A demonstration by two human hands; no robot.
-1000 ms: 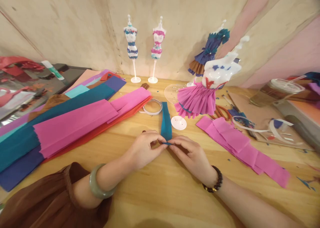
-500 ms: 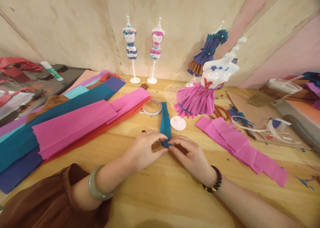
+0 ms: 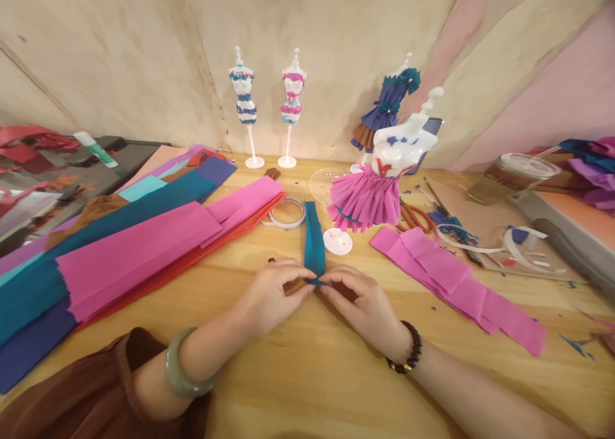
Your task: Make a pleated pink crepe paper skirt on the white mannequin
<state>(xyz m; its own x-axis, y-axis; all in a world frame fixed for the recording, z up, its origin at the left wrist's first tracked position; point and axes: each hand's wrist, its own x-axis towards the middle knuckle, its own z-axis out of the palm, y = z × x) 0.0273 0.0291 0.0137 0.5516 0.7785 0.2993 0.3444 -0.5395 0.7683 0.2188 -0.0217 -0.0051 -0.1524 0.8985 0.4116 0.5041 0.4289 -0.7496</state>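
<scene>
A narrow teal crepe paper strip (image 3: 314, 240) stretches away from me on the wooden table, its near end folded over. My left hand (image 3: 276, 293) pinches that end from the left between thumb and fingers. From the right, my right hand (image 3: 362, 301) pinches the same end, the fingertips of both hands almost meeting. Just beyond the strip lies a roll of double-sided tape (image 3: 287, 213). To its right stands a small white mannequin (image 3: 401, 145) in a pleated pink paper skirt (image 3: 368, 200), on a round white base (image 3: 337, 241).
Layered crepe paper sheets (image 3: 129, 253) cover the left side. Two mini mannequins (image 3: 246, 106) and a dressed one (image 3: 388, 102) stand by the wall. Pink strips (image 3: 451, 279), orange-handled scissors (image 3: 417, 218) and a lidded drink cup (image 3: 514, 177) are on the right.
The strip's near end is now folded flatter between my fingertips, both hands still pinching it. The whole view has shifted slightly, with objects at the back appearing lower and further left.
</scene>
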